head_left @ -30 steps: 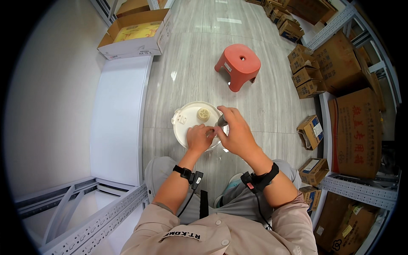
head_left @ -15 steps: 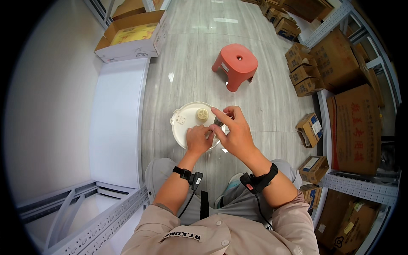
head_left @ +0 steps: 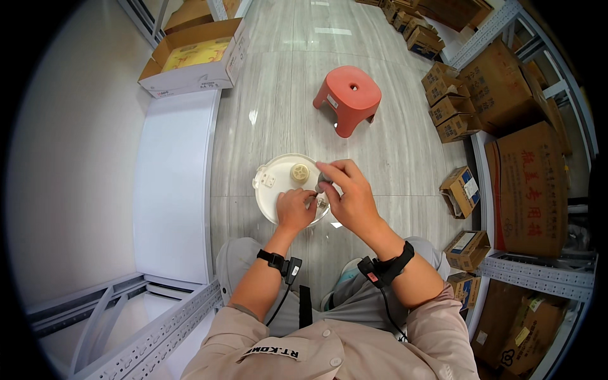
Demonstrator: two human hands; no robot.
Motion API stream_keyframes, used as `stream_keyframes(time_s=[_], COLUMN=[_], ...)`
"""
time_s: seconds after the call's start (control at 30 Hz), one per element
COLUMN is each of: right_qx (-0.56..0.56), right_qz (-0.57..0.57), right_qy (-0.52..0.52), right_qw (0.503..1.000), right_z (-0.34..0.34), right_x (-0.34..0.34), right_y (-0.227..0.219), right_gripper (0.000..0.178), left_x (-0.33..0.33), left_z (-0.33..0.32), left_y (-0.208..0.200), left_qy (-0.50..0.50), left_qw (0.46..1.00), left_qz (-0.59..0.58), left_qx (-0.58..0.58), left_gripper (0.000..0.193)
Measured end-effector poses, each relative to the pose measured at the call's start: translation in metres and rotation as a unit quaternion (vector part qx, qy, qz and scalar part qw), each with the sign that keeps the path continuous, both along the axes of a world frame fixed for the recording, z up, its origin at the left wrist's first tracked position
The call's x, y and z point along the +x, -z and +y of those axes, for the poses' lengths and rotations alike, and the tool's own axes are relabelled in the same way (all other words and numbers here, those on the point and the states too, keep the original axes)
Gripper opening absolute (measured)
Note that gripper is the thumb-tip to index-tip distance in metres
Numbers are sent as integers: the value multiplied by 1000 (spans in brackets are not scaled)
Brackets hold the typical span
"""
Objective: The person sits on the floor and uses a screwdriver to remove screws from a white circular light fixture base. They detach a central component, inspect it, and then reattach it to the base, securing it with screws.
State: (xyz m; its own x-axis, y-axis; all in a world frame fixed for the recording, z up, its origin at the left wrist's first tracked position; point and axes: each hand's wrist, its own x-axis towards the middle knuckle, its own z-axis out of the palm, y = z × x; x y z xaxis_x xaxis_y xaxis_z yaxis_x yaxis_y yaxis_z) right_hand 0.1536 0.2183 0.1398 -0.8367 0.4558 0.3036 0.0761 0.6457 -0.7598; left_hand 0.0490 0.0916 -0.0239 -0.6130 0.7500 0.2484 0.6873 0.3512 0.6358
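A round white lid-like plastic piece (head_left: pixel 269 201) with a raised rim lies in front of me. On its far part rests a small cream round part (head_left: pixel 300 172) with a spoked top, and a small white block (head_left: pixel 268 181) sits towards the left rim. My right hand (head_left: pixel 350 197) pinches a short grey cylindrical piece (head_left: pixel 322 182), partly hidden by the fingers. My left hand (head_left: pixel 295 209) is closed near its lower end; whatever its fingertips hold is hidden. Below them shows a small white-and-metal part (head_left: pixel 322 202) near the right rim.
A red plastic stool (head_left: pixel 349 95) stands on the tiled floor ahead. Shelving with cartons (head_left: pixel 529 190) runs along the right, and small open boxes (head_left: pixel 461 191) lie beside it. On the left, a white shelf (head_left: pixel 174 190) carries an open carton (head_left: pixel 193 60).
My right hand has tilted the grey piece, which now shows more. The small white-and-metal part below the fingers has come into clearer view. My left hand stays nearly in place.
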Motion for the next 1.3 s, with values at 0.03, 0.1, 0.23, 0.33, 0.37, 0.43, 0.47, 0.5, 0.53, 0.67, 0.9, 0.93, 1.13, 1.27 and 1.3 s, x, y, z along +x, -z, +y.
stream_keyframes(time_s=[0.03, 0.1, 0.23, 0.33, 0.37, 0.43, 0.47, 0.5, 0.53, 0.67, 0.9, 0.93, 1.13, 1.27, 1.3], right_qx=[-7, -21, 76, 47, 30, 6, -2, -9, 0, 43, -31, -11, 44, 11, 9], right_qz=[26, 78, 21, -31, -17, 14, 32, 50, 58, 28, 74, 67, -25, 39, 64], right_qy=[9, 27, 48, 28, 23, 24, 30, 36, 31, 12, -14, -2, 13, 8, 10], right_qw=[1000, 996, 996, 998, 999, 1000, 999, 998, 998, 999, 997, 998, 999, 999, 998], right_z=[-1, -5, -6, 1, 4, 5, 5, 4, 2, 1, 1, 0, 1, 3, 2], right_x=[-1, -5, -2, 3, 3, 3, 2, 1, 0, 2, 1, 0, 3, 1, 1], right_y=[-1, -3, -3, -6, -1, 2, 1, 0, -1, -6, -2, -2, -6, 4, 4], right_gripper=[48, 48, 48, 50, 50, 49, 48, 46, 45, 47, 44, 45, 55, 64, 66], left_x=[0, 1, 2, 1, 1, 1, 1, 1, 2, 1, 1, 1, -2, 0, 0], left_z=[0, 0, -1, -2, -1, 1, 1, 1, 1, -1, 0, 0, -4, -2, -2], left_y=[-1, -3, -6, -4, -2, -1, -1, -1, -2, -6, -4, -5, -4, -4, -4], left_qy=[2, 3, 4, 10, 7, 0, 0, 0, 0, 6, 3, 0, 9, 18, 22], left_qw=[1000, 1000, 999, 1000, 1000, 999, 1000, 1000, 1000, 1000, 1000, 999, 999, 1000, 999], left_qz=[0, 2, -2, -7, -2, 8, 8, 7, 6, -10, -19, -26, -30, -17, -10], left_qx=[7, 1, -38, -23, -4, 35, 30, 25, 20, -27, -18, -18, -26, -11, -22], left_gripper=[10, 11, 13, 13, 12, 11, 10, 9, 8, 12, 11, 10, 10, 10, 9])
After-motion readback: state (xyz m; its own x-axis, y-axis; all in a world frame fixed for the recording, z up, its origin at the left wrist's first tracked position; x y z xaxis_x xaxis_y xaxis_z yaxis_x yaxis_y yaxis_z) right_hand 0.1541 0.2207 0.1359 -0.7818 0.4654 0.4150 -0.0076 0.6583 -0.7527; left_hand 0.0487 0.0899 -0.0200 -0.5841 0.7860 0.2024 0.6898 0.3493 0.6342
